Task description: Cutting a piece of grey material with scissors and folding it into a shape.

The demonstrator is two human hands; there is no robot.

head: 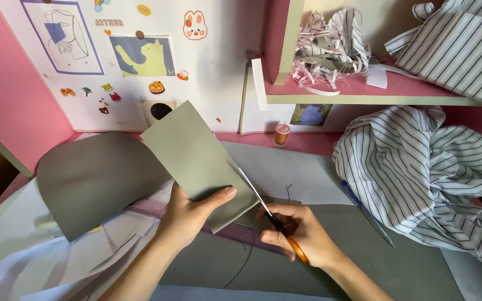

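My left hand (191,214) pinches the lower edge of a grey-green sheet (196,156), thumb on top, holding it lifted and tilted over the desk. The sheet's other part (96,178) curls down to the left. My right hand (299,231) grips orange-handled scissors (274,220). Their blades point up and left, running along the sheet's right edge.
A striped shirt (425,173) is heaped at the right, with a blue pen (366,214) beside it. An orange thread spool (281,134) stands at the back. Shredded paper strips (330,47) fill a pink shelf. A wall with stickers (140,56) is behind. A purple ruler (152,210) lies under the sheet.
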